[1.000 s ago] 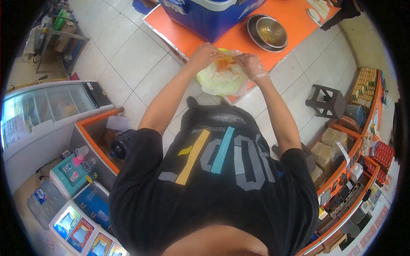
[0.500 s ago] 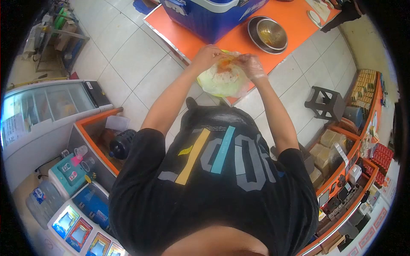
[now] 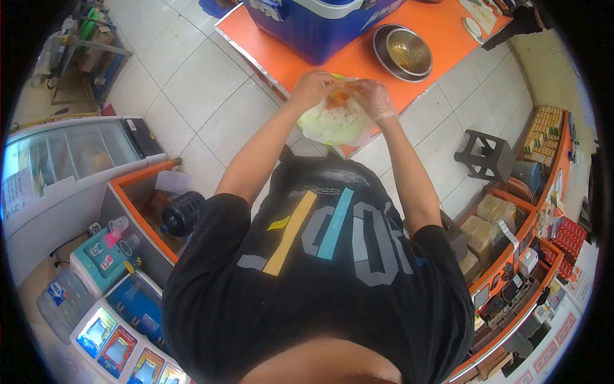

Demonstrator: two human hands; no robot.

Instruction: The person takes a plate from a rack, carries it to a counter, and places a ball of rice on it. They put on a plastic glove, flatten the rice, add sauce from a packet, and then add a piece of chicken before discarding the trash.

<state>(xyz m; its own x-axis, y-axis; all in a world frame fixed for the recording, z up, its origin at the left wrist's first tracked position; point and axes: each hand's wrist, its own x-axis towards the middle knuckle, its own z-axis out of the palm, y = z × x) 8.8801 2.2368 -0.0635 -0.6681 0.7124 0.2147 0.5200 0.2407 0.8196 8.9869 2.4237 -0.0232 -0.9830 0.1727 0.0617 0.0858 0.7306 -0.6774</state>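
A green-rimmed plate lined with pale, see-through wrap lies at the near edge of the orange table, with white rice and some reddish-orange food on it. My left hand, bare, is closed at the plate's far left side, its fingertips near the reddish food. My right hand wears a clear plastic glove and is closed over the far right side of the plate. Both sets of fingertips nearly meet above the food. What each hand pinches is too small to make out.
On the orange table stand a large blue cooler and a metal bowl on a dark-centred plate. A dark stool is at the right. A glass-topped freezer and a blue water jug are at the left.
Both hands stay over the plate with only a slight shift of the fingers. The whole view has moved slightly.
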